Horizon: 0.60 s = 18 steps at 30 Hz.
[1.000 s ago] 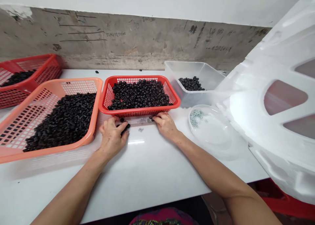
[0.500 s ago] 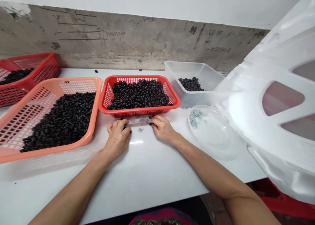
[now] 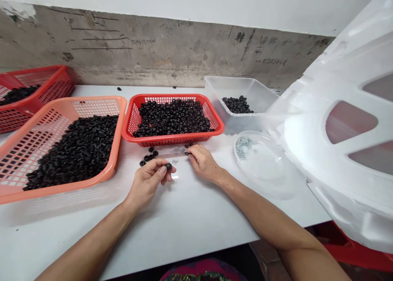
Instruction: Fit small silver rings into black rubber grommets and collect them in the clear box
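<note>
My left hand (image 3: 146, 182) pinches a round black bead-like part (image 3: 168, 166) between thumb and forefinger, just above the white table. My right hand (image 3: 203, 163) is closed at the table, its fingertips on a small black piece (image 3: 186, 153) whose shape is mostly hidden. Several loose black rings (image 3: 146, 158) lie just beyond my left hand. Between the hands is a little pile of tiny shiny metal bits (image 3: 175, 162), with more metal bits (image 3: 177, 149) closer to the red basket.
A red basket (image 3: 173, 141) of black rings stands directly ahead. To its left are an orange basket (image 3: 115, 166) of small black parts and another red basket (image 3: 58, 88). At right sit a clear bin (image 3: 260, 96), a clear lid (image 3: 270, 162) with metal bits, and a large white moulded piece (image 3: 337, 158).
My left hand has moved slightly right and toward me, lifting a round black part and uncovering the loose rings behind it. My right hand stays nearly in place.
</note>
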### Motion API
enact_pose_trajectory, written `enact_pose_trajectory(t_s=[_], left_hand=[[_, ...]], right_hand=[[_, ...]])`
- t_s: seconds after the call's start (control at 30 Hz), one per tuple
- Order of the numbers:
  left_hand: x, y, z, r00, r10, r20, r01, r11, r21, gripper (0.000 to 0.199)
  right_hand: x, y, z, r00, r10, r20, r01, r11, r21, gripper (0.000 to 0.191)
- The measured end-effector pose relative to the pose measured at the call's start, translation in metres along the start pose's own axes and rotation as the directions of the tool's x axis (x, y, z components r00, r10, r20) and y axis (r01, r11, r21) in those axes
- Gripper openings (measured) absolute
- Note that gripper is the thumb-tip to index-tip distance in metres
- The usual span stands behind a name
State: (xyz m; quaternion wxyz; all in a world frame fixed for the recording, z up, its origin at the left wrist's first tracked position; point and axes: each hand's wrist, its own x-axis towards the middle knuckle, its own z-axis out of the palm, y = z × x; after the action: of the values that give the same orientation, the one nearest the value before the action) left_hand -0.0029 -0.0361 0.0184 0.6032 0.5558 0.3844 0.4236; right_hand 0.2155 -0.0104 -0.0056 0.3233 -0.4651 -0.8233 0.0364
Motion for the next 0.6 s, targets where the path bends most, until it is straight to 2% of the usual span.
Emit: enact_pose_trajectory(t_s=[0.03,0.1,0.2,0.33,0.47,0.6], left_hand=[[-0.001,-0.001,0.002,0.998,-0.054,0.027,0.056,0.995,-0.086,0.019],[-0.002,-0.003,0.004,0.992,-0.116,0.038,0.121,0.981,-0.152,0.019],[0.0,-0.008,0.003,0.988,-0.146,-0.039,0.141,0.983,-0.119,0.021],[0.003,-0.01,0.0,0.978,-0.168,-0.124,0.162,0.985,-0.064,0.023],[0.004,-0.009,-0.001,0.975,-0.182,-0.13,0.175,0.982,-0.067,0.02],[0.005,-0.009,-0.001,0.971,-0.194,-0.14,0.186,0.98,-0.071,0.021]], right_hand=[[0.0,0.0,0.0,1.0,0.001,0.012,-0.001,1.0,-0.01,0.016],[-0.001,0.002,0.002,0.999,0.008,0.033,-0.006,0.998,-0.058,0.016],[0.0,0.01,0.005,0.999,0.026,0.031,-0.021,0.99,-0.142,0.017],[0.001,0.015,0.007,0.999,0.027,0.018,-0.024,0.988,-0.153,0.017],[0.002,0.003,0.005,1.0,0.011,0.006,-0.01,0.994,-0.11,0.019],[0.004,-0.013,0.01,0.997,-0.038,0.069,0.041,0.998,-0.04,0.022]])
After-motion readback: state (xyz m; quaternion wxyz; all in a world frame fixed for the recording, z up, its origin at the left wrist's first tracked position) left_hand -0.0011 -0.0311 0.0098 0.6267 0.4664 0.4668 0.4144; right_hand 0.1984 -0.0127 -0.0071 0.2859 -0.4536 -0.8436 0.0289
